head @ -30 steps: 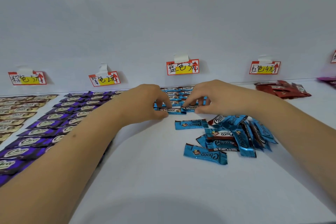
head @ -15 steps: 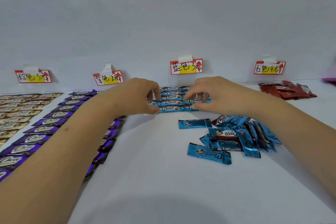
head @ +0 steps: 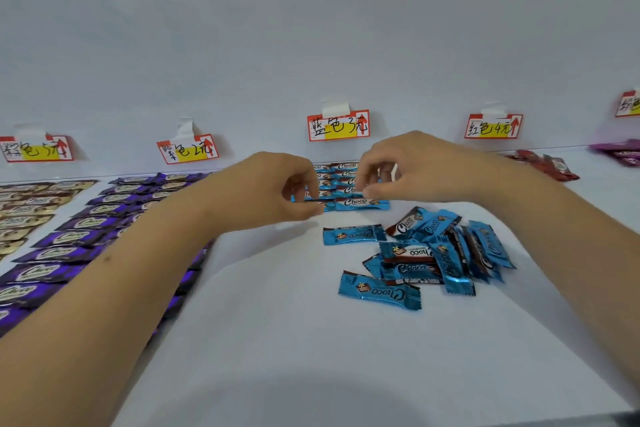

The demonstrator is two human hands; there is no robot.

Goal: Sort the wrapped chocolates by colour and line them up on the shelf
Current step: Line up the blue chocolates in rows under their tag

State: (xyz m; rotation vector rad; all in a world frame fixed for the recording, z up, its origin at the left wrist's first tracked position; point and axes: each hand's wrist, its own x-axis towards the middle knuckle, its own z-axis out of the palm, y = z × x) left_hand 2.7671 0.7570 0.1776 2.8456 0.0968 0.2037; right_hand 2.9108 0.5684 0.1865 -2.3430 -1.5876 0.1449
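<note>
Blue wrapped chocolates [head: 361, 203] lie in neat rows under the blue price label [head: 338, 125] at the back of the white shelf [head: 277, 340]. My left hand [head: 270, 192] pinches the left end of the front-left blue chocolate [head: 312, 200] between thumb and forefinger. Just right of it, my right hand [head: 419, 166] hovers over the rows with its fingers curled and nothing in them. A loose heap of blue chocolates [head: 446, 253] lies in front of my right hand. Two single blue chocolates [head: 351, 235] [head: 379, 291] lie beside the heap.
Purple chocolates [head: 76, 239] fill lined rows on the left, with golden-brown ones [head: 20, 215] beyond them. Red chocolates [head: 550, 166] lie heaped under the red label [head: 493, 126]. More purple wrappers [head: 620, 152] lie at the far right. The back wall carries taped price labels.
Both hands have lifted a little off the blue rows and drawn slightly apart. The camera has tilted down a bit, so the labels sit lower.
</note>
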